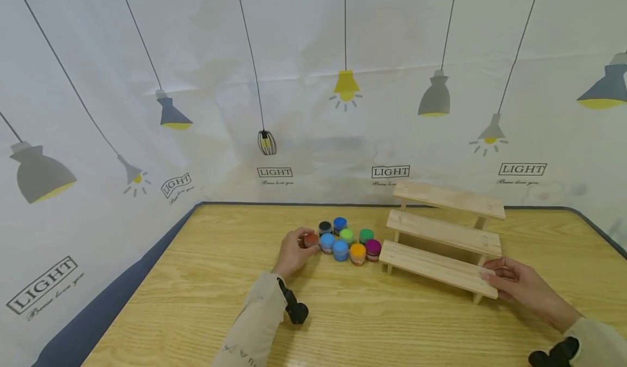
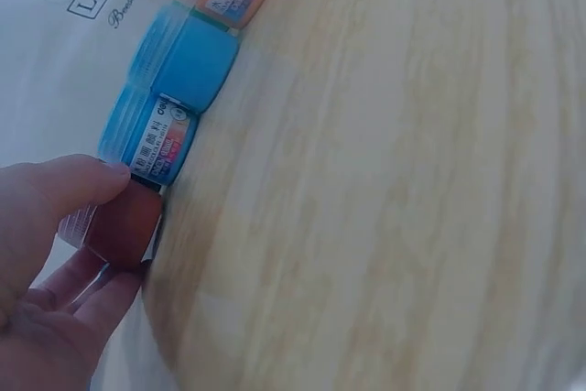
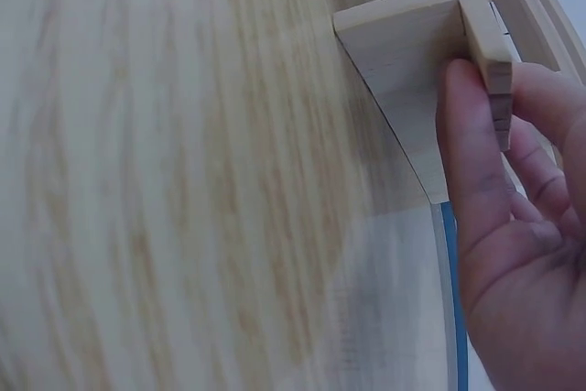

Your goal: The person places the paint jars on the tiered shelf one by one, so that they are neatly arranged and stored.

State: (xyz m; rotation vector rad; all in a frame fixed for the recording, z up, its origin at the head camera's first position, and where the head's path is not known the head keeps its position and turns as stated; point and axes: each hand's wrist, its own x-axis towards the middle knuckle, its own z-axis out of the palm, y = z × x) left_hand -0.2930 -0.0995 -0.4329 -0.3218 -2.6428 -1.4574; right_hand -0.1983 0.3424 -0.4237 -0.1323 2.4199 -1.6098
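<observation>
Toward the right edge of the worktop [image 1: 372, 318], my right grip [image 1: 526, 289] pinches the wooden stand [image 1: 443, 232] by its lowest step [image 1: 436, 268]; an uneven tug could skew it. Farther, toward the back-left corner, my left grip [image 1: 294, 254] pinches the brown jar [image 1: 311, 240]; a sideways nudge could topple the blue jar [image 1: 327, 243] beside it.

Red-brown jar [image 1: 311, 240] pinched by left hand [image 1: 294, 251] at left edge of multicolour jar cluster [image 1: 340, 251], three-tier bare-wood stand [image 1: 443, 232] upright to the right, right hand [image 1: 529, 291] gripping lowest tier's right end.
</observation>
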